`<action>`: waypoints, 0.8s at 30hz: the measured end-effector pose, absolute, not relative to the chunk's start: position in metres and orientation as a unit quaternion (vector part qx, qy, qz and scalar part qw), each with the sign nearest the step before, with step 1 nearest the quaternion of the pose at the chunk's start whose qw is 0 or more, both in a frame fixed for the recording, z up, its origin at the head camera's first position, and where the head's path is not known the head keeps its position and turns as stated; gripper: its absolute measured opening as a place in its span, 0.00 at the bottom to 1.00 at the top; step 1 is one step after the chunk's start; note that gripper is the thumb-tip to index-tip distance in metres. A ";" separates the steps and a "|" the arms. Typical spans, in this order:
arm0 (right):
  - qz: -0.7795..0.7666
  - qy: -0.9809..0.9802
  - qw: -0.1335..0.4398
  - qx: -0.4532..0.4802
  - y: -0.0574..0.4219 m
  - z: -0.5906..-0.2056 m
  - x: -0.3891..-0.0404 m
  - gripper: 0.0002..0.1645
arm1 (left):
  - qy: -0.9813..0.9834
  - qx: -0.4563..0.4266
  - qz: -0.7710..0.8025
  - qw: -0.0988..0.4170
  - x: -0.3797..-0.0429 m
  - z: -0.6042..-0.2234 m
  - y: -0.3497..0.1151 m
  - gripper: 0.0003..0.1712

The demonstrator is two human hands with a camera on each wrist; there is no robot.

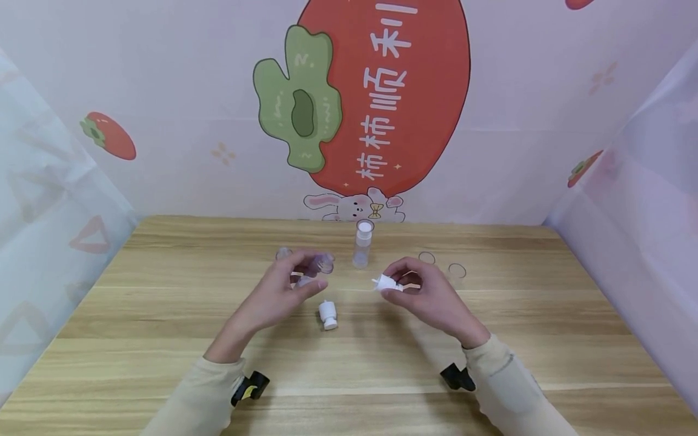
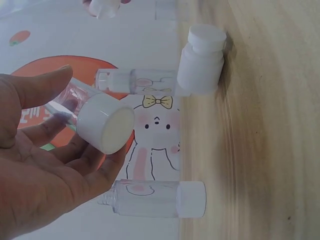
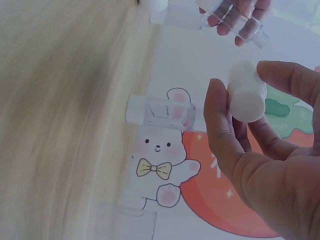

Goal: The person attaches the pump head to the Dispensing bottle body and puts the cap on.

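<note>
Tilted in my left hand (image 1: pixel 283 287) is a clear bottle (image 2: pixel 100 119) with a white base, gripped between thumb and fingers above the table. My right hand (image 1: pixel 433 297) pinches a white pump head (image 3: pixel 247 95), its thin tip pointing left toward the bottle. The two held parts are apart. A second white pump head (image 1: pixel 328 315) stands on the table between the hands, nearer the person. Farther back, a clear bottle with a white pump fitted (image 1: pixel 362 247) stands upright. Another clear bottle (image 2: pixel 155 199), without a pump, stands beyond my left hand, partly hidden by it in the head view.
Two clear caps (image 1: pixel 427 258) (image 1: pixel 457 270) stand on the wooden table (image 1: pixel 349 387) beyond my right hand, only their round rims showing plainly. A printed sheet (image 1: pixel 518 151) hangs behind the table, with more sheeting at both sides.
</note>
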State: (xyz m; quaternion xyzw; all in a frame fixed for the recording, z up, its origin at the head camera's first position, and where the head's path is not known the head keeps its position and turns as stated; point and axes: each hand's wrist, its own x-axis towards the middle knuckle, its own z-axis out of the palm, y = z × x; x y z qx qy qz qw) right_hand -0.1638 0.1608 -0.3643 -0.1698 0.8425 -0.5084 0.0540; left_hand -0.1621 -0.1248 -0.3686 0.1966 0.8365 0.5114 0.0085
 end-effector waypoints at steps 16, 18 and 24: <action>-0.526 0.831 0.066 -0.166 0.161 -0.362 -0.162 0.16 | 0.843 0.202 0.498 0.016 -0.158 -0.374 -0.120 0.23; -0.530 0.829 0.069 -0.165 0.160 -0.361 -0.161 0.16 | 0.844 0.204 0.495 0.016 -0.157 -0.373 -0.119 0.23; -0.538 0.823 0.074 -0.170 0.159 -0.360 -0.159 0.15 | 0.852 0.210 0.480 0.009 -0.155 -0.374 -0.116 0.22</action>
